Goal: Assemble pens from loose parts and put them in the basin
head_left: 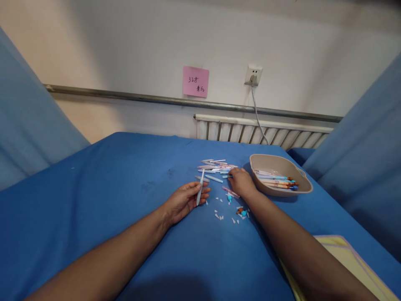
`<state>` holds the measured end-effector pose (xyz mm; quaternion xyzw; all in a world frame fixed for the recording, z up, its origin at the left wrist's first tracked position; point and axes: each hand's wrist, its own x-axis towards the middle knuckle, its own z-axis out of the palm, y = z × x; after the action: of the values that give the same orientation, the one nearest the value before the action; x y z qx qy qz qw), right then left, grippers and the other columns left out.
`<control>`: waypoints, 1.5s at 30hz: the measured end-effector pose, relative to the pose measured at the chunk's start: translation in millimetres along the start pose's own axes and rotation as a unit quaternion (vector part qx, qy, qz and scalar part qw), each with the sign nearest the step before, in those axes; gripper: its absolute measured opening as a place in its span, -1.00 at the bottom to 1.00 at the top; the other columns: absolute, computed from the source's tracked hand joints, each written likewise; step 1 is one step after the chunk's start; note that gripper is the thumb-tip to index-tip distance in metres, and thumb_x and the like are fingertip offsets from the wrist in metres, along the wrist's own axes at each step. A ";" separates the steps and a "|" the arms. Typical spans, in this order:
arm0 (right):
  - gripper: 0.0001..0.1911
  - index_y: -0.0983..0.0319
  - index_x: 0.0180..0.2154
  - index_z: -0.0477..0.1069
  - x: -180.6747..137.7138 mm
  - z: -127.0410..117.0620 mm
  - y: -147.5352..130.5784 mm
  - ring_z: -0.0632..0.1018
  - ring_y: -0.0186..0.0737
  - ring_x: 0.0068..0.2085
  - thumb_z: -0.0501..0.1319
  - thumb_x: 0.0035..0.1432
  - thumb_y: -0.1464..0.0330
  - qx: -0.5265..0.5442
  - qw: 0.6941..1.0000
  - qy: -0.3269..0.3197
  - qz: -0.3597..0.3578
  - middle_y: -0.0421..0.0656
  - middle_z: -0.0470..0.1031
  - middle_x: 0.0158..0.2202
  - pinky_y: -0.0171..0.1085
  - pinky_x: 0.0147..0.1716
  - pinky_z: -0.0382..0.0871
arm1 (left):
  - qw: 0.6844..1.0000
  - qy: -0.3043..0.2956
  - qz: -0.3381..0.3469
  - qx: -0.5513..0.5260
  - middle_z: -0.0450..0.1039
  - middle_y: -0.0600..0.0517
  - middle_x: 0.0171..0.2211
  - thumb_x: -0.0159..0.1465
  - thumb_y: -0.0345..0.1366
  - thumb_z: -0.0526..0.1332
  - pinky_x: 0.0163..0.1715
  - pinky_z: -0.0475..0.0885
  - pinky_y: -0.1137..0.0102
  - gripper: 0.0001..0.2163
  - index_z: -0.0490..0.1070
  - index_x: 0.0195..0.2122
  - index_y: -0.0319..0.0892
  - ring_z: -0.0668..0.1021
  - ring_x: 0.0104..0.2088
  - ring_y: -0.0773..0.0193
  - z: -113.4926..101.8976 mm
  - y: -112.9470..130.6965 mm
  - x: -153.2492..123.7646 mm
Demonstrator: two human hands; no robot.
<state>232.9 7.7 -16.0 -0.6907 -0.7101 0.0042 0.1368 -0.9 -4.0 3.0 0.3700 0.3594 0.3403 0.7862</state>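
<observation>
Between the thumb and fingers of my left hand [188, 200] is a grey-blue pen barrel [199, 195], tilted upward, with a thin white refill sticking out of its top. My right hand [242, 182] reaches to the right end of the pile of pen parts, its fingertips closed at a light blue barrel [227, 176]. Pink, white and blue pen parts [216, 166] lie in that pile. Another light blue barrel [214, 179] rests between the hands. Small white tips [221, 218] are scattered nearer to me, with brown and turquoise pieces [242, 212] among them.
A beige basket [257, 161] holding several pens stands right of my right hand. Yellow cloth [351, 255] lies under my right forearm. Blue sheeting [140, 167] covers the table. Behind it are a radiator [238, 129], a metal rail [140, 98] and a plugged-in cable [255, 104].
</observation>
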 end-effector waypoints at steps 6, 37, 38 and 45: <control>-0.80 0.28 -0.18 0.42 -3.9 0.2 0.5 0.42 -0.10 -0.08 0.08 0.18 0.42 0.001 1.000 -0.011 -0.001 0.00 0.48 -0.15 -0.22 -0.09 0.18 | 1.000 -0.007 0.003 0.008 0.52 -0.09 -0.28 0.21 -0.40 0.23 -0.35 0.49 0.45 -0.82 0.43 -0.15 -0.27 0.56 -0.39 0.33 -1.9 -0.8 -0.3; -0.69 0.21 -0.34 0.41 -62.5 -17.1 -11.2 0.31 -0.38 -0.58 0.31 -0.11 0.16 0.618 0.780 -0.036 0.094 -0.31 0.29 -0.62 -0.41 -0.65 0.18 | 0.911 -0.009 0.145 0.386 0.50 0.01 -0.44 0.12 -0.18 0.25 -0.39 0.34 0.46 -0.76 0.51 -0.28 -0.22 0.45 -0.44 0.31 11.6 -4.8 -9.3; -0.69 0.21 -0.33 0.41 -62.6 -17.8 -11.2 0.31 -0.38 -0.58 0.31 -0.11 0.16 0.615 0.782 -0.042 0.092 -0.32 0.28 -0.62 -0.41 -0.65 0.18 | 0.910 -0.006 0.146 0.388 0.50 0.02 -0.44 0.11 -0.17 0.25 -0.38 0.34 0.45 -0.76 0.51 -0.28 -0.22 0.45 -0.44 0.30 11.9 -4.4 -10.1; -0.73 0.23 -0.40 0.41 -60.2 -17.6 -8.8 0.31 -0.41 -0.54 0.32 -0.11 0.19 0.640 0.765 0.011 0.069 -0.28 0.34 -0.59 -0.39 -0.52 0.20 | 0.909 0.005 0.156 0.387 0.50 0.02 -0.46 0.12 -0.18 0.24 -0.39 0.33 0.45 -0.77 0.52 -0.29 -0.22 0.44 -0.45 0.31 10.7 -4.7 -9.7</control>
<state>228.3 -55.0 -8.7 -0.4905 -0.4914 0.4591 0.5542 4.2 -17.6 7.2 0.6950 0.4047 0.2942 0.5165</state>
